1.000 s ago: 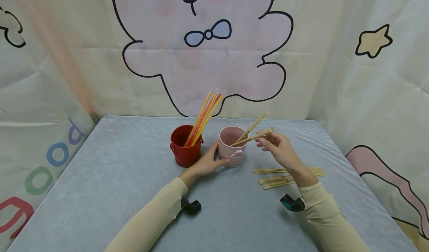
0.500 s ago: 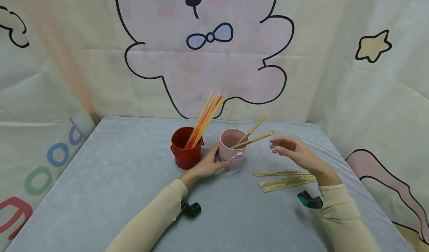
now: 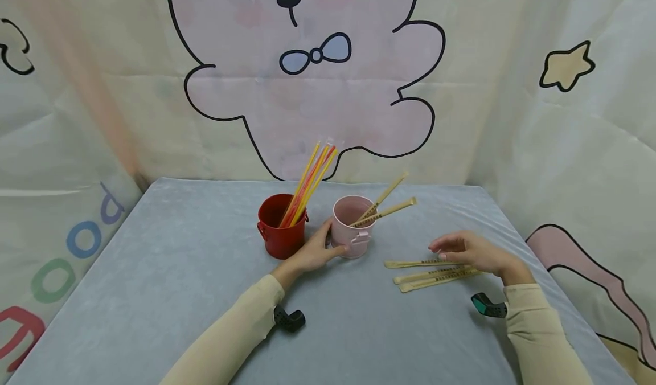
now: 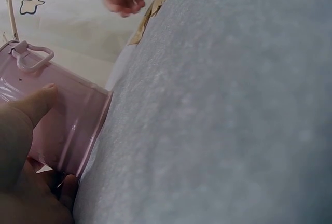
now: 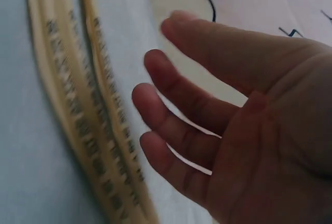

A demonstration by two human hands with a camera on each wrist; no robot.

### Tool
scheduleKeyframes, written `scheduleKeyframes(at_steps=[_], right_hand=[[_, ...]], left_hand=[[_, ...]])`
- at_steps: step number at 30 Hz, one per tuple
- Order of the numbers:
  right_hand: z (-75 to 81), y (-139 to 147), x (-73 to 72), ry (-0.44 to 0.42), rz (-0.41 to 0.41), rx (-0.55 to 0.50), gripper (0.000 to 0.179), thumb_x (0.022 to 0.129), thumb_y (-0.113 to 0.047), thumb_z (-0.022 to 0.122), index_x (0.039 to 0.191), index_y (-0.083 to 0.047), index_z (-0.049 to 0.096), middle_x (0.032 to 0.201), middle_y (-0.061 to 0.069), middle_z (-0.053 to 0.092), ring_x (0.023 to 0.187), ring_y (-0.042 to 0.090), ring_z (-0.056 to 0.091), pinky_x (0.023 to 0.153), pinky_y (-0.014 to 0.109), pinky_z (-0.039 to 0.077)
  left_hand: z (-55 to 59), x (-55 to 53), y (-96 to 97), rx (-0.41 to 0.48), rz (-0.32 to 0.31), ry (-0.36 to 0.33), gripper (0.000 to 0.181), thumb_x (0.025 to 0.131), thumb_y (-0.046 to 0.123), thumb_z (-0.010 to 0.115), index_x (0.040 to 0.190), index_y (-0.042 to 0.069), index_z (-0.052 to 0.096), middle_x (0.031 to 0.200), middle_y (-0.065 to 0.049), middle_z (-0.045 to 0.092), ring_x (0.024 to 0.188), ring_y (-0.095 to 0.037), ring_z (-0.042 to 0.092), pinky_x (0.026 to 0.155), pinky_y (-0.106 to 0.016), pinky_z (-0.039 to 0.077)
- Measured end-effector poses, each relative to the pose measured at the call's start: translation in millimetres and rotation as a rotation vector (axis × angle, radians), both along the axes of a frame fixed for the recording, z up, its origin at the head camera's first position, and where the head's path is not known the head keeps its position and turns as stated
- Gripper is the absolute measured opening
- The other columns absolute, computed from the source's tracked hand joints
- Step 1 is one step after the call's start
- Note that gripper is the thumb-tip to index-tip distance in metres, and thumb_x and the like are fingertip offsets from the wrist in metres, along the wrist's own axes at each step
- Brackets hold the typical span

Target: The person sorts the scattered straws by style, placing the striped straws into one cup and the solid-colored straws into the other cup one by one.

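My left hand grips the side of a small pink metal bucket, with the thumb across its front wall; in the left wrist view the fingers reach round near its base. Two slim brown-paper packets lean out of that bucket toward the right. Over the table on the right, my right hand hovers above several similar packets lying side by side. Its fingers are loosely bent and hold nothing. Printed lettering runs along the packets in the right wrist view, left of the fingertips.
A red bucket stands just left of the pink one, holding several yellow and red sticks in clear wrap. Pale blue cloth covers the table. Behind it hangs a printed cartoon curtain.
My right hand has left the packet at the pink bucket and moved right and down to the packets on the table. My left hand stays on the bucket.
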State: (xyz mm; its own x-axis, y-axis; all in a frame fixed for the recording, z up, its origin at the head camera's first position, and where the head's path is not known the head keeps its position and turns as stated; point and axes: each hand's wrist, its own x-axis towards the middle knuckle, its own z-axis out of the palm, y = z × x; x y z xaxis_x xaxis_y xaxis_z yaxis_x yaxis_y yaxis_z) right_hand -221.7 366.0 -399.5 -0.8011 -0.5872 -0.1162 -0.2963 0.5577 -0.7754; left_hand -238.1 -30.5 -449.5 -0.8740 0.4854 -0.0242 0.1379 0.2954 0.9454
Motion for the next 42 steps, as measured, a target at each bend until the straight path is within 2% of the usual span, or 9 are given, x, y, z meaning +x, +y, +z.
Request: scheduleKeyframes(at_steps=[4, 11, 16, 21, 25, 31, 36, 42], right_hand=[[-10.1, 7, -0.6, -0.019, 0.035, 0.037, 0.026, 0.094, -0.009, 0.060, 0.116, 0.006, 0.064, 0.114, 0.025, 0.067, 0.099, -0.004, 0.061, 0.080, 0.014, 0.052], [-19.1, 7, -0.1, 0.070, 0.019, 0.057, 0.015, 0.089, -0.006, 0.066, 0.100, 0.003, 0.070, 0.094, 0.019, 0.072, 0.080, -0.002, 0.061, 0.067, 0.018, 0.051], [-20.1, 1, 2.7, 0.107, -0.016, 0.095, 0.004, 0.088, 0.000, 0.065, 0.088, 0.001, 0.069, 0.080, 0.014, 0.069, 0.068, -0.003, 0.055, 0.059, 0.019, 0.047], [-19.9, -7, 3.7, 0.132, -0.021, 0.129, 0.004, 0.088, 0.000, 0.064, 0.086, 0.000, 0.068, 0.078, 0.012, 0.068, 0.068, -0.003, 0.054, 0.059, 0.019, 0.046], [-16.2, -8, 5.1, 0.138, -0.028, 0.153, 0.005, 0.087, 0.002, 0.063, 0.086, 0.000, 0.068, 0.079, 0.012, 0.068, 0.069, -0.001, 0.055, 0.060, 0.020, 0.047], [-3.2, -5, 6.0, 0.211, -0.043, 0.170, 0.007, 0.086, 0.002, 0.064, 0.087, -0.004, 0.068, 0.077, 0.008, 0.065, 0.068, 0.001, 0.054, 0.060, 0.021, 0.046], [3.1, -8, 6.7, 0.234, -0.007, 0.141, 0.006, 0.088, -0.002, 0.064, 0.088, -0.006, 0.067, 0.079, 0.008, 0.065, 0.072, 0.000, 0.053, 0.061, 0.022, 0.046], [9.4, -15, 7.9, 0.283, -0.013, 0.077, 0.005, 0.090, -0.001, 0.062, 0.088, -0.004, 0.065, 0.077, 0.010, 0.063, 0.070, 0.001, 0.053, 0.057, 0.022, 0.044]], left_hand=[[0.9, 2.3, 1.2, 0.002, -0.006, -0.002, 0.082, 0.089, 0.035, 0.068, 0.154, 0.029, 0.016, 0.161, 0.004, 0.023, 0.151, -0.022, 0.022, 0.122, -0.049, 0.024], [-3.0, 0.8, 3.7, 0.004, -0.013, -0.002, 0.083, 0.090, 0.035, 0.068, 0.154, 0.027, 0.016, 0.161, 0.003, 0.023, 0.151, -0.022, 0.022, 0.123, -0.049, 0.024], [-3.3, 1.6, 6.4, 0.012, -0.023, -0.004, 0.083, 0.089, 0.035, 0.068, 0.154, 0.027, 0.016, 0.161, 0.002, 0.023, 0.151, -0.021, 0.023, 0.123, -0.048, 0.024], [-4.0, 3.7, 4.4, 0.009, -0.002, -0.013, 0.083, 0.089, 0.035, 0.068, 0.154, 0.028, 0.017, 0.161, 0.003, 0.023, 0.151, -0.023, 0.022, 0.122, -0.049, 0.024], [-5.3, 4.4, 3.1, 0.002, -0.009, -0.010, 0.083, 0.090, 0.035, 0.068, 0.154, 0.027, 0.016, 0.161, 0.002, 0.023, 0.151, -0.024, 0.022, 0.122, -0.050, 0.024], [-3.7, 1.1, 3.6, 0.017, -0.010, -0.002, 0.084, 0.089, 0.037, 0.068, 0.154, 0.029, 0.016, 0.161, 0.003, 0.023, 0.152, -0.022, 0.020, 0.123, -0.050, 0.022], [-4.0, 0.4, 1.7, 0.007, -0.009, -0.001, 0.085, 0.088, 0.036, 0.069, 0.154, 0.029, 0.015, 0.161, 0.004, 0.023, 0.152, -0.020, 0.021, 0.123, -0.048, 0.023], [-3.2, -0.5, -0.4, 0.000, -0.006, -0.005, 0.085, 0.089, 0.037, 0.068, 0.154, 0.029, 0.015, 0.162, 0.004, 0.022, 0.152, -0.020, 0.021, 0.123, -0.047, 0.024]])
